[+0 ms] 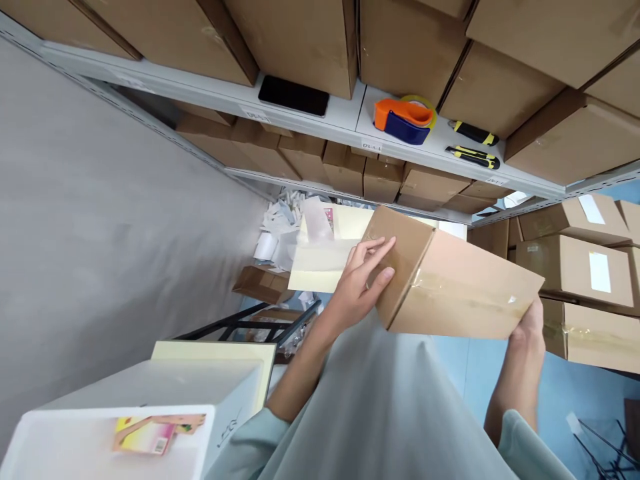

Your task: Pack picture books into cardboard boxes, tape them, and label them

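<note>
Grey wall (125, 200) takes up the left side, a white bin (213, 427) at its foot. Next, the left hand (367, 280) lies with fingers spread against the left end of a taped cardboard box (470, 280), which is in front of the torso. Flat fingers likely carry little weight, so even pressure from both ends should prevent slipping. The right hand (531, 327) grips the right end, fingertips hidden; beyond are stacked boxes (575, 267).

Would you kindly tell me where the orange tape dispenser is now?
The tape dispenser sits on the shelf, upper right of centre in the head view, between the black phone and the cutter knives.
</note>
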A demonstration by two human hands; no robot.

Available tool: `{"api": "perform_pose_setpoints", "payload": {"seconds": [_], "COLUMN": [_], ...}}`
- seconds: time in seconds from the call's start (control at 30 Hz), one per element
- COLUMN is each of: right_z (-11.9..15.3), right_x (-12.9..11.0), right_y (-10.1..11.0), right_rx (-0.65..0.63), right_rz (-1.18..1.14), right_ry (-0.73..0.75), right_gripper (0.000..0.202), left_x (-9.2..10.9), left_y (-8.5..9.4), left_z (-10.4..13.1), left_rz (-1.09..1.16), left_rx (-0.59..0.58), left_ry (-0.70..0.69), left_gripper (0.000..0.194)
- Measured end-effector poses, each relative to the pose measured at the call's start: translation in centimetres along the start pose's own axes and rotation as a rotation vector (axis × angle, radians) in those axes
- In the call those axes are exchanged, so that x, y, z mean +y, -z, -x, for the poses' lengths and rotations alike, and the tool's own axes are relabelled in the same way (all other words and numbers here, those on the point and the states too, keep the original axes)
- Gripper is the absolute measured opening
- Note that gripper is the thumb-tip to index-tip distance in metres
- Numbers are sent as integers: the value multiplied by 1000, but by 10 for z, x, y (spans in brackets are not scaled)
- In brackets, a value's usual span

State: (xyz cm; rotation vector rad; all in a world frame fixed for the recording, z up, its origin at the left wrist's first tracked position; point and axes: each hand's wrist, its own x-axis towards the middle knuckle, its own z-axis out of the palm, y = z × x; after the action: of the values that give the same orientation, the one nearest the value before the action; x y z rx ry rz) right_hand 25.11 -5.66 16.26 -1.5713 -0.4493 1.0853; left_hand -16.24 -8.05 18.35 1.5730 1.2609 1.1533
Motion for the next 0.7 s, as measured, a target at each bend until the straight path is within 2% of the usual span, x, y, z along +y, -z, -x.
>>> {"api": "perform_pose_setpoints", "payload": {"seconds": [0.07, 0.2, 0.3, 0.37, 0.47, 0.57, 0.7], "right_z": [9, 35, 49, 50, 39, 21, 2], "right_x": [-15, -42, -52, -51, -34, -4, 48], "right_y": [7, 22, 26, 22, 5, -19, -48], "right_rx": [22, -13, 15, 30, -24, -156, -337], "right_rz": [50, 163, 175, 169, 150, 134, 202], "right_ry": [-26, 7, 7, 43, 122, 87, 10], "right_gripper": [35, 40, 38, 40, 53, 68, 62], "left_x": [12, 26, 26, 19, -4, -42, -102], "left_y": [0, -4, -7, -4, 11, 29, 38], "left_z": [-4, -14, -22, -27, -32, -31, -21], "left_rz": [32, 130, 158, 161, 221, 350, 359], "left_rx": [-13, -40, -57, -49, 8, 82, 110], "left_ry": [-12, -20, -26, -19, 66, 272, 534], "left_gripper": [54, 53, 55, 57, 70, 86, 84]}}
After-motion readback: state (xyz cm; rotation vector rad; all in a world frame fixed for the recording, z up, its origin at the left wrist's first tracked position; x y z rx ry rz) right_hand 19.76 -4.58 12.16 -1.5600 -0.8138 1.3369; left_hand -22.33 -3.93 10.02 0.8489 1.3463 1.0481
